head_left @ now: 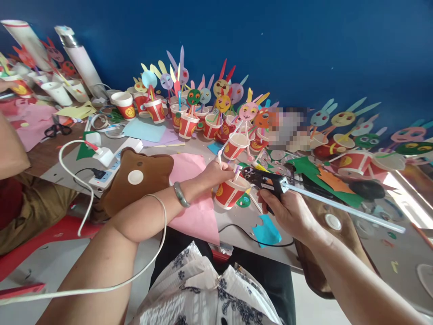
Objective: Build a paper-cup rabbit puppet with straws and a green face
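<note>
My left hand [219,175] pinches a pale straw-like stick [219,156] over the rim of a red and white paper cup [227,195]. In my right hand [282,205] is a black hot glue gun [269,178], its nozzle pointing left to the cup's inner edge. A long clear glue stick [345,208] juts from the back of the gun to the right. Just behind stands another red paper cup [236,145]. A green paper face [243,200] lies beside the near cup, partly hidden by it.
Finished paper-cup rabbits with paper faces [194,97] line the back. A brown cushion-like pouch [145,174], pink paper [194,221] and a power strip [110,169] lie left. A white cable [162,243] crosses my left arm. Another person's arm [11,140] shows at far left.
</note>
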Tool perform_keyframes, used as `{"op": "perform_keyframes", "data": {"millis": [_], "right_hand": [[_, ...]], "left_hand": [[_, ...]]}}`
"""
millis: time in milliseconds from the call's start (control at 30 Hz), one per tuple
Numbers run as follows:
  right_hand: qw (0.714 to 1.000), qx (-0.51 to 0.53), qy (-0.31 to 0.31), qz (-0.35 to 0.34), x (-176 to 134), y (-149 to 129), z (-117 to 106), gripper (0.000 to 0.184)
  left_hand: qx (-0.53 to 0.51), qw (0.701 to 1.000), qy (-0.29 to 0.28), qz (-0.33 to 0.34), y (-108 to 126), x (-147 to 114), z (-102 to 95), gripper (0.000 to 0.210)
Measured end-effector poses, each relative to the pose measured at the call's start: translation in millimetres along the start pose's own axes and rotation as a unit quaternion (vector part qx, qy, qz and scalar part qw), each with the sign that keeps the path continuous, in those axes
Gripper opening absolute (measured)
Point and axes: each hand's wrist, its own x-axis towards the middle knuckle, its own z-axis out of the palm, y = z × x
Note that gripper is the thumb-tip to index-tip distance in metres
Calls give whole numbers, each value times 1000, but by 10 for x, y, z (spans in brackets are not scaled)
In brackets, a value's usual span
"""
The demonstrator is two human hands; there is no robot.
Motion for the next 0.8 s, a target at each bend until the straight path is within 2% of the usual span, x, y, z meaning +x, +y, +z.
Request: {"op": "perform_keyframes", "data": {"millis": [100, 233, 533, 667, 800], "right_hand": [[1000, -5, 3, -5, 23, 10, 2, 55], [1000, -9, -2, -23, 32, 33, 2, 55], [1000, -26, -13, 1, 18, -14, -16, 59], [1000, -5, -5, 3, 10, 5, -5, 59], [998, 60, 13, 7, 0, 43, -12, 58]], "left_hand": [[28, 1000, -6, 6, -47, 45, -20, 22], [34, 999, -3, 17, -34, 39, -18, 30], [23, 1000, -4, 3, 67, -54, -6, 27], [36, 999, 6, 6, 62, -34, -9, 26], [15, 1000, 0, -5, 70, -35, 5, 23]]}}
